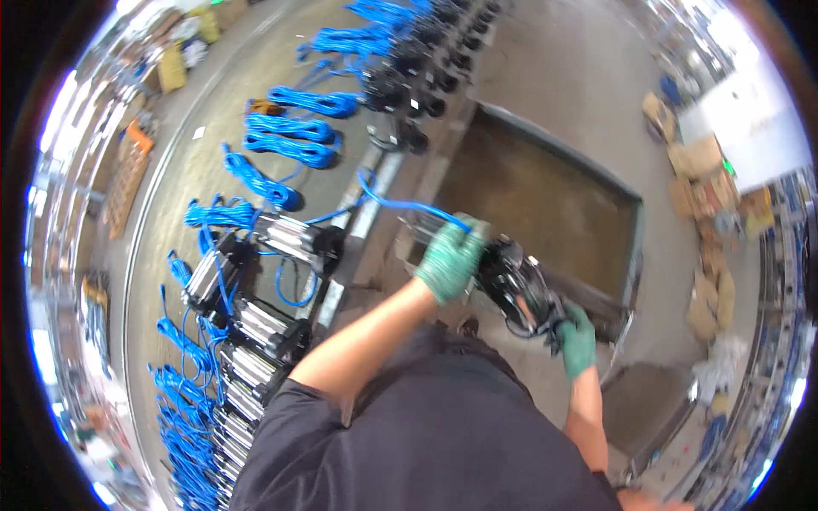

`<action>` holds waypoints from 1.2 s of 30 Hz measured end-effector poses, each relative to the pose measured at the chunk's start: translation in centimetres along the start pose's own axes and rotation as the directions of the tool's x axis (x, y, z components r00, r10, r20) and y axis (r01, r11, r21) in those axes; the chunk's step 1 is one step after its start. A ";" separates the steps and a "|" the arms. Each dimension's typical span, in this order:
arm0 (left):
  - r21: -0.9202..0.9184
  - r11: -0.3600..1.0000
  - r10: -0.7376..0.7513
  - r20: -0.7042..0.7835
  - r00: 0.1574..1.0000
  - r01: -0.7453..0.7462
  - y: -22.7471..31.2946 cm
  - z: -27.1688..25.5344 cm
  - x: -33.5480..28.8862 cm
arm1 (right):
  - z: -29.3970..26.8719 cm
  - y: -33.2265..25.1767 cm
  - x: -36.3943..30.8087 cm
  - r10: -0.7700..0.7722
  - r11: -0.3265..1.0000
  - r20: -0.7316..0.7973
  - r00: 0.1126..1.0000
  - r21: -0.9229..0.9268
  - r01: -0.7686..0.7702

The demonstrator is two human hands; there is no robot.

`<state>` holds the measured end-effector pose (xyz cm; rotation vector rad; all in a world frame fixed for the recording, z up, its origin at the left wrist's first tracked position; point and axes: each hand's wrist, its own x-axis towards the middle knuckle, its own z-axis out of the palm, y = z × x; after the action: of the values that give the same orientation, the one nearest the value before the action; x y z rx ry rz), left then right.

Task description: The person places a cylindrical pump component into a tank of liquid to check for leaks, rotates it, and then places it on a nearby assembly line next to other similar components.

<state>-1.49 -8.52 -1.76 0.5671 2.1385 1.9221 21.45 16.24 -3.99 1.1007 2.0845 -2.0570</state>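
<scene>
In front of my body, a shiny black pump with a cylindrical body is held at a slant. My left hand, in a green glove, is closed at its upper left end, where a blue cable enters the grip. That cable runs from the glove toward the bench on the left. My right hand, also gloved in green, is wrapped round the pump's lower right end, with its fingertips partly hidden.
A rectangular tank with a metal rim and brownish inside lies just beyond the pump. On the left bench are several silver-and-black pumps and blue cable bundles. Cardboard boxes stand at the right. A dark seat-like surface is at lower right.
</scene>
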 end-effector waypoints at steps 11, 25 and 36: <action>0.636 0.675 -0.492 0.011 0.871 0.374 -16.4 0.3 -2.2 | 0.3 -4.0 5.8 -0.025 0.665 -0.035 0.999 -0.747 -0.009; 0.315 0.895 -0.357 0.080 0.931 0.316 -11.3 1.7 -6.0 | -4.3 2.2 1.8 0.077 0.965 -0.256 0.964 -0.224 -0.137; 0.335 0.887 -0.377 0.125 0.918 0.319 -11.5 5.4 -6.1 | -21.6 20.0 2.0 0.175 0.970 -0.818 0.547 0.049 -0.237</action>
<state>4.55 -7.06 -14.43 0.3602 2.2465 1.3032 39.25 33.93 -19.43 2.5219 2.0802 -1.4339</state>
